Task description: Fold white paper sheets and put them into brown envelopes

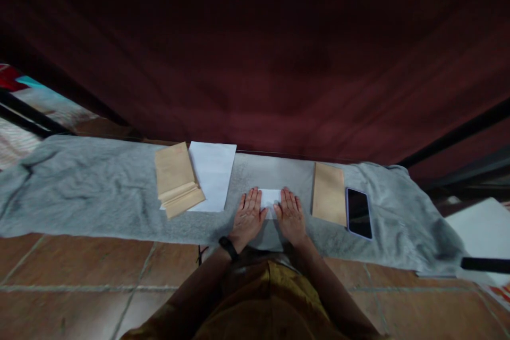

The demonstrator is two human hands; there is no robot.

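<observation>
A small piece of white paper (270, 197), perhaps folded, lies on the grey cloth (111, 191) in front of me. My left hand (248, 216) rests flat at its left edge, fingers stretched out and pointing away from me. At the right edge, my right hand (291, 215) lies flat in the same way. Both palms face down, and the fingers partly cover the paper's sides. Left of my hands are larger white sheets (213, 175) with brown envelopes (174, 170) partly over them. To the right lies another brown envelope (329, 194).
A phone (359, 212) with a dark screen lies beside the right envelope. Behind the narrow cloth-covered surface hangs a dark red curtain (271, 90). Dark bars (458, 135) slant at both sides. A white object (482, 231) stands at the far right. Tiled floor (79, 271) shows below.
</observation>
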